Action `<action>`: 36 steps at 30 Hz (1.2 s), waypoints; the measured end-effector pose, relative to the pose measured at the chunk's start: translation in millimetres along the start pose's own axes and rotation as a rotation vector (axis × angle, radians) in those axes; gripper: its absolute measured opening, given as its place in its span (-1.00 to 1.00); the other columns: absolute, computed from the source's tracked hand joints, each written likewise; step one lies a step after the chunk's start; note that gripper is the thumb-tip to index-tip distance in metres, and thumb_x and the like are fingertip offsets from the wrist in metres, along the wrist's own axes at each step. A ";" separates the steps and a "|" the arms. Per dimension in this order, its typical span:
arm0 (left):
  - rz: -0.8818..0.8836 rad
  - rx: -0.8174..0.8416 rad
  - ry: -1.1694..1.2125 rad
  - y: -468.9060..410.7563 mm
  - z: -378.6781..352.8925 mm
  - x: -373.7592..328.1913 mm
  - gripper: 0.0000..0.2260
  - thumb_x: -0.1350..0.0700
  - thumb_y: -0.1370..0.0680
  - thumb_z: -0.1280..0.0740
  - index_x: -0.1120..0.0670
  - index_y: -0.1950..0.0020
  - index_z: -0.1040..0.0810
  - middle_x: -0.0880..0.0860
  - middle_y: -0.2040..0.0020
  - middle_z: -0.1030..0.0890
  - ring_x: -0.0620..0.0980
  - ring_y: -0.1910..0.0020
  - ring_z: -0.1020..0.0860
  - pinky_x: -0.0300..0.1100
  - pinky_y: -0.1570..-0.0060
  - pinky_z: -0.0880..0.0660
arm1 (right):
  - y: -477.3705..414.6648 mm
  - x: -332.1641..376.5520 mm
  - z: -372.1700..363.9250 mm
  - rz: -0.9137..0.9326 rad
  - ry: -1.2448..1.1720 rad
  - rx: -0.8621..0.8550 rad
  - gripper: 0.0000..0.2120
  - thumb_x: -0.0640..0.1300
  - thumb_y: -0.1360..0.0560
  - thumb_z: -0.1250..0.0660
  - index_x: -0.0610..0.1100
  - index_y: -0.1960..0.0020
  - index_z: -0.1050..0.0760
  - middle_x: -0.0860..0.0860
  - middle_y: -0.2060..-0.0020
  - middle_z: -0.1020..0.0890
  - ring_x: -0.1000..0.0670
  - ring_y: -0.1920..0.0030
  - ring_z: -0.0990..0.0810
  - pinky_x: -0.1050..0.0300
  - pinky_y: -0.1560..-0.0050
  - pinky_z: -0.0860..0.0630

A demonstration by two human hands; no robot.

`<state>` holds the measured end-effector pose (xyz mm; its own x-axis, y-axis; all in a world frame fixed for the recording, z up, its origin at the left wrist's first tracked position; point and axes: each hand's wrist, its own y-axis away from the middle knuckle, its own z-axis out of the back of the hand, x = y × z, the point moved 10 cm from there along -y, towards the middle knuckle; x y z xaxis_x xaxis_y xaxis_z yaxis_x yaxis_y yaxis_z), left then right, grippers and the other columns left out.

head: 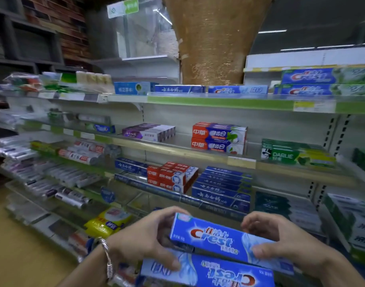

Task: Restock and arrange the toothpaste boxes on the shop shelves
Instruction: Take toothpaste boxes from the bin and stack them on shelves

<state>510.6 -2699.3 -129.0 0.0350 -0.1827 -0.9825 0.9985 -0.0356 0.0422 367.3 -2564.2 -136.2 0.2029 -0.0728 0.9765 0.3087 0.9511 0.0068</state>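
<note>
I hold two blue Crest toothpaste boxes low in front of the shelves. The upper Crest box (220,238) is tilted, its right end lower. My left hand (144,237) grips its left end, thumb reaching down onto the lower Crest box (208,273), which lies upside down beneath. My right hand (280,241) curls round the upper box's right end, thumb pressed on its face. A similar Crest box (237,89) lies on the top shelf (218,101).
Middle shelves carry red and blue boxes (218,138), a green Darlie box (297,155), dark blue stacked boxes (223,187) and red boxes (171,177). Toothbrush packs (49,179) fill the left shelves. A yellow pack (108,221) sits low left. A woven pillar (214,38) rises behind.
</note>
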 end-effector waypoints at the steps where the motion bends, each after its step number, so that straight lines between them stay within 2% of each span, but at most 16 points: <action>1: -0.023 -0.001 0.022 4.2 1.3 -0.4 -0.40 0.49 -0.36 -0.44 0.16 -0.32 -0.36 0.20 -0.28 -0.55 0.23 -0.26 -0.53 0.25 -0.22 -0.45 | -2.6 -1.8 -1.6 -0.003 -0.029 -0.007 -0.40 -0.04 -0.08 -0.68 -0.22 -0.02 -0.56 -0.16 0.09 -0.63 -0.08 0.05 -0.60 0.17 0.03 -0.51; 6: -0.011 -0.185 0.014 8.4 23.1 35.7 -0.43 0.33 -0.29 -0.55 0.03 -0.23 -0.50 0.14 -0.19 -0.61 0.19 -0.15 -0.60 0.22 -0.14 -0.51 | -5.8 -12.7 -18.5 -0.052 0.074 0.037 -0.49 -0.06 -0.13 -0.66 -0.18 -0.01 -0.60 -0.16 0.05 -0.63 -0.09 -0.01 -0.60 0.07 -0.08 -0.48; 10: -0.037 -0.237 0.044 -6.7 18.8 46.5 -0.45 0.17 -0.20 -0.60 0.01 -0.14 -0.53 0.15 -0.07 -0.67 0.14 -0.07 -0.65 0.09 -0.04 -0.59 | -0.4 -17.2 -15.9 -0.105 0.114 -0.051 -0.60 -0.03 -0.16 -0.61 -0.11 0.05 -0.63 -0.19 0.03 -0.67 -0.19 -0.02 -0.64 -0.03 -0.06 -0.54; 14: -0.128 -0.292 0.081 -30.2 21.4 35.6 -0.59 0.11 -0.21 -0.59 -0.02 0.01 -0.57 0.14 0.02 -0.69 0.14 0.03 -0.67 0.03 0.10 -0.61 | 14.7 -2.7 2.4 -0.068 0.178 -0.248 -0.64 -0.06 -0.15 -0.61 -0.09 0.08 -0.66 -0.13 0.08 -0.70 -0.14 0.02 -0.67 -0.03 -0.03 -0.58; 16: -0.190 -0.325 0.110 -43.4 20.4 23.5 -0.66 0.07 -0.20 -0.58 -0.02 0.09 -0.58 0.16 0.06 -0.69 0.14 0.09 -0.68 0.00 0.16 -0.62 | 29.5 6.3 14.5 -0.028 0.234 -0.390 -0.67 -0.09 -0.18 -0.64 -0.06 0.09 -0.66 0.00 0.08 -0.71 0.01 0.03 -0.68 0.12 0.02 -0.59; 18: -0.243 -0.328 0.136 -55.1 13.5 9.8 -0.68 0.08 -0.18 -0.57 0.00 0.13 -0.58 0.17 0.09 -0.69 0.14 0.14 -0.69 -0.05 0.22 -0.62 | 48.2 14.1 28.2 0.013 0.298 -0.574 -0.59 -0.01 -0.15 -0.59 0.05 0.02 -0.61 0.15 0.03 -0.69 0.20 0.02 -0.64 0.30 0.04 -0.54; 19: -0.261 -0.302 0.147 -62.8 5.1 2.9 -0.67 0.09 -0.17 -0.57 0.02 0.13 -0.58 0.18 0.09 -0.69 0.15 0.15 -0.69 -0.05 0.24 -0.62 | 62.2 15.1 36.8 0.034 0.293 -0.677 -0.55 0.03 -0.15 -0.54 0.09 -0.03 -0.58 0.17 0.02 -0.68 0.24 0.01 -0.63 0.34 0.06 -0.54; 23: -0.322 -0.234 0.173 -89.8 -27.6 -24.4 -0.59 0.07 -0.09 -0.62 0.05 0.14 -0.58 0.19 0.09 -0.69 0.23 0.17 -0.68 -0.03 0.30 -0.63 | 117.8 1.9 65.9 0.063 0.019 -0.966 -0.50 0.11 -0.23 -0.47 0.06 -0.14 -0.50 0.08 -0.08 -0.61 0.20 0.00 -0.62 0.30 0.14 -0.57; 25: -0.353 -0.234 0.156 -102.0 -42.9 -40.3 -0.61 0.07 -0.09 -0.59 0.04 0.16 -0.58 0.20 0.09 -0.69 0.22 0.19 -0.68 -0.05 0.33 -0.63 | 138.4 -4.0 74.7 0.033 -0.061 -0.974 -0.46 0.20 -0.26 -0.53 0.04 -0.16 -0.50 0.02 -0.13 -0.61 0.10 -0.04 -0.63 0.24 0.14 -0.57; 27: -0.398 -0.243 0.100 -111.1 -56.6 -56.7 -0.62 0.03 -0.10 -0.57 0.03 0.15 -0.58 0.15 0.10 -0.70 0.17 0.20 -0.69 -0.08 0.34 -0.62 | 151.2 -3.6 81.2 0.015 -0.090 -0.904 -0.39 0.27 -0.13 -0.48 0.07 -0.13 -0.54 0.03 -0.17 -0.60 -0.01 -0.09 -0.64 0.08 0.10 -0.60; 29: -0.445 -0.258 0.022 -118.7 -71.5 -72.8 -0.66 -0.02 -0.12 -0.55 -0.03 0.16 -0.58 0.08 0.12 -0.71 0.10 0.23 -0.70 -0.11 0.35 -0.62 | 167.3 -1.0 90.0 0.052 -0.222 -0.834 -0.28 0.34 -0.03 -0.53 0.07 -0.12 -0.58 0.07 -0.16 -0.62 -0.06 -0.13 -0.63 -0.04 0.04 -0.59; 31: -0.473 -0.279 -0.022 -126.2 -84.9 -83.3 -0.69 0.02 -0.18 -0.60 -0.06 0.18 -0.58 0.03 0.15 -0.71 0.07 0.26 -0.70 -0.15 0.40 -0.60 | 183.0 4.1 96.9 0.086 -0.275 -0.758 -0.18 0.32 -0.03 -0.57 0.03 -0.22 -0.53 0.08 -0.16 -0.62 -0.07 -0.16 -0.62 -0.12 -0.04 -0.58; 33: -0.485 -0.325 -0.019 -134.1 -98.3 -88.0 -0.67 0.16 -0.22 -0.63 0.01 0.14 -0.57 0.03 0.17 -0.71 0.06 0.27 -0.69 -0.16 0.43 -0.59 | 194.5 9.4 98.6 0.072 -0.151 -0.666 -0.17 0.20 -0.13 -0.59 0.09 -0.34 -0.41 0.08 -0.25 -0.56 -0.06 -0.21 -0.59 -0.13 -0.12 -0.56; 36: -0.494 -0.366 -0.042 -151.9 -136.6 -96.4 -0.71 0.22 -0.24 -0.52 0.13 0.09 -0.54 0.00 0.18 -0.70 0.01 0.28 -0.69 -0.19 0.43 -0.59 | 228.6 5.1 120.3 0.041 0.044 -0.723 -0.12 0.15 -0.02 -0.66 0.28 -0.29 -0.40 0.11 -0.37 -0.40 -0.04 -0.28 -0.53 -0.11 -0.16 -0.54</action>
<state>361.5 -2542.0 -65.4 -0.4301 -0.2699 -0.8615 0.8462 0.2121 -0.4889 327.1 -2311.0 -103.8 0.2603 -0.0679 0.9631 0.8342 0.5181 -0.1889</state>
